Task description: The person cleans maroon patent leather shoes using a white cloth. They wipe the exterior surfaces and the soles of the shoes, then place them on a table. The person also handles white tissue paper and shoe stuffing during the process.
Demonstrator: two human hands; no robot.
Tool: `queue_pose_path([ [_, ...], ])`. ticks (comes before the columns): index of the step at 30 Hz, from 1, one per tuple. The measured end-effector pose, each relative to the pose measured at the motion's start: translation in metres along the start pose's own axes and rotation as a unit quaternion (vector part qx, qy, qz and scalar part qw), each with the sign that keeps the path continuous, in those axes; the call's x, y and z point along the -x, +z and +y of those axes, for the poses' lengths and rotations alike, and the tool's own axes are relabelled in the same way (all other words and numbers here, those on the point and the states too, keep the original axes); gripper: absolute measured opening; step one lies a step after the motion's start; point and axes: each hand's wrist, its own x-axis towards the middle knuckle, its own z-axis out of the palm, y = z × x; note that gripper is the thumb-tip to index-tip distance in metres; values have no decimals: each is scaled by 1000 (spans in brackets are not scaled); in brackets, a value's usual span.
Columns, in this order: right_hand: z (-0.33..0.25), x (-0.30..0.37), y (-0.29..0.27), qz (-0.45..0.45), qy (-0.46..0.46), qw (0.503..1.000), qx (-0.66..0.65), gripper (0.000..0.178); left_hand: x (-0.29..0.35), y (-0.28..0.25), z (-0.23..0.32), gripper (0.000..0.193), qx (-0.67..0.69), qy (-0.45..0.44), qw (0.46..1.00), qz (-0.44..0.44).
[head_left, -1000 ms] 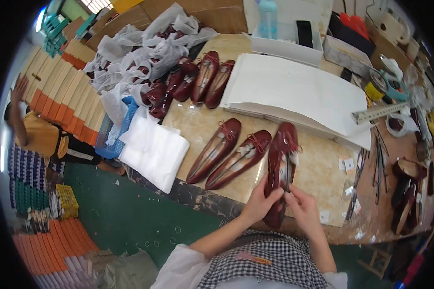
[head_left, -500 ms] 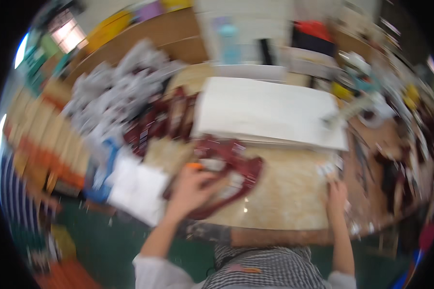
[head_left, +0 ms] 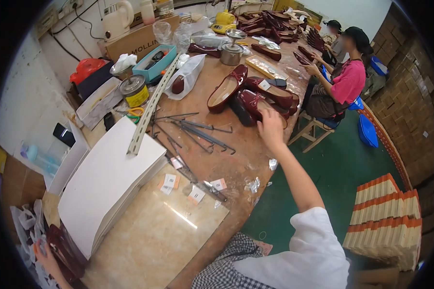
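Reaching across the bench to the right, my right hand (head_left: 271, 129) has its fingers closed over the heel end of a glossy dark red ballet flat (head_left: 252, 102) with a bow. That shoe lies among several like it; another bow-trimmed ballet flat (head_left: 228, 89) leans beside it to the left. At the lower left, my left hand (head_left: 46, 260) has its fingers apart, next to dark red shoes (head_left: 65, 250) and crumpled clear plastic bags (head_left: 26, 226). Its fingertips are partly lost against the plastic.
A white sheet stack (head_left: 111, 178) lies on a marbled slab (head_left: 164, 236), near small paper labels (head_left: 196, 194) and metal rods (head_left: 202, 135). A slotted metal strip (head_left: 152, 113) crosses the stack. Tins (head_left: 134, 90) stand behind. A co-worker (head_left: 349, 72) sits at the bench's far right.
The view has swung to the right. My right hand has gone from the labels to the shoes on the right. My left hand has left the shoe on the slab for the shoes by the bags.
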Motion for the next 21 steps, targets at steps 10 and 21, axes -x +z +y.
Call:
queue_pose_path([
  [10,-97,-22,-41,-443,-35,760,-473,19,88,3,555,81,707,-77,543,-446],
  [21,43,-40,8,-211,30,976,33,28,142,-3,473,63,752,-350,383,-406],
])
